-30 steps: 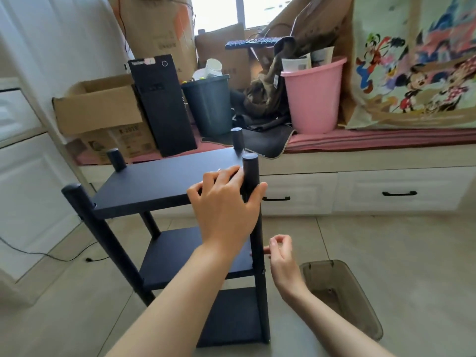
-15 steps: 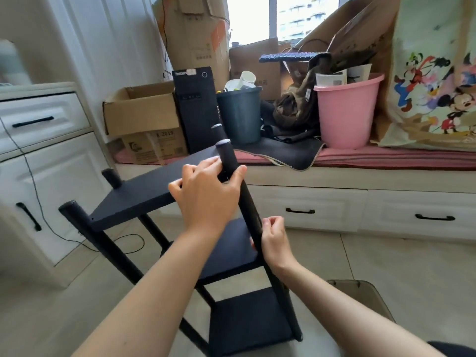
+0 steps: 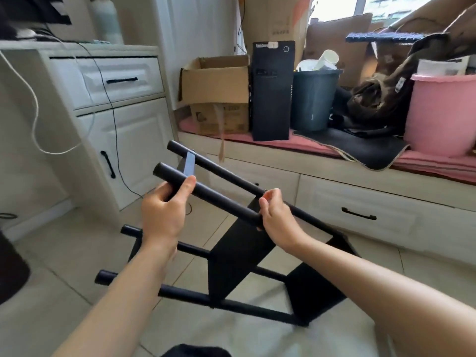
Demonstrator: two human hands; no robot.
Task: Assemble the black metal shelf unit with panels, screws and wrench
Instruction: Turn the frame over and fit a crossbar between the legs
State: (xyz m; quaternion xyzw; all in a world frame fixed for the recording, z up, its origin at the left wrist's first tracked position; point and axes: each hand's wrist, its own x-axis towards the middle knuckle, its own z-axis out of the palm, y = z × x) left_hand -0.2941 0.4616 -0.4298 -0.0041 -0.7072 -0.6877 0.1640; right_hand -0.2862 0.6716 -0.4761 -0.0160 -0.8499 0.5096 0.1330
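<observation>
The black metal shelf unit [image 3: 239, 256] is tipped far over to the left, its round posts pointing up-left and its panels nearly on edge above the tiled floor. My left hand [image 3: 164, 212] grips the near upper post [image 3: 219, 198] close to its top end. My right hand [image 3: 277, 217] holds the same post lower down, where the middle panel meets it, fingers curled round it. Two lower posts [image 3: 180, 292] lie close to the floor. No screws or wrench are visible.
A white cabinet [image 3: 110, 119] with black handles and hanging cables stands at the left. A window bench [image 3: 334, 181] with drawers carries a cardboard box [image 3: 216, 88], a black computer tower [image 3: 273, 91], a dark bin [image 3: 314, 99] and a pink bucket [image 3: 443, 114].
The shelf unit has been tipped from upright over to the left. My right hand has closed round the post. The view has swung left towards the cabinet.
</observation>
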